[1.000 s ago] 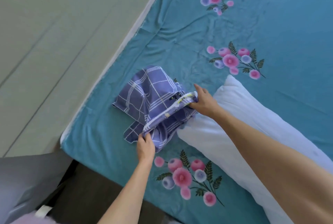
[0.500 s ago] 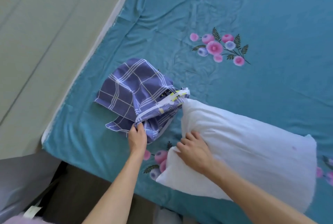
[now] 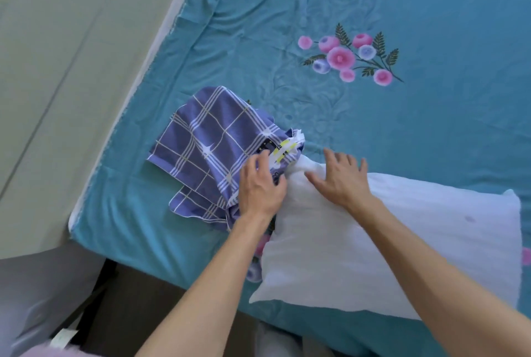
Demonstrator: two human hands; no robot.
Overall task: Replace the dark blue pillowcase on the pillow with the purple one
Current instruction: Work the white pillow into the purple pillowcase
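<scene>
The purple plaid pillowcase [image 3: 212,150] lies bunched on the teal bed sheet [image 3: 402,127] near the bed's left edge. The bare white pillow [image 3: 402,247] lies to its right, its near-left corner tucked against the pillowcase's open end. My left hand [image 3: 260,187] grips the hem of that opening, thumb beside the pillow's corner. My right hand [image 3: 342,177] presses flat on the pillow's corner with fingers spread. No dark blue pillowcase is in view.
The sheet carries pink and blue flower prints [image 3: 347,55]. The beige floor [image 3: 57,69] runs along the bed's left edge. A grey fabric shape [image 3: 43,285] and a dark strip of bed frame [image 3: 129,299] sit at the lower left.
My left hand moved up along the pillowcase's hem to the pillow's corner. My right hand shifted from the pillow's near edge up onto that corner, and the pillow's corner sits closer to the opening.
</scene>
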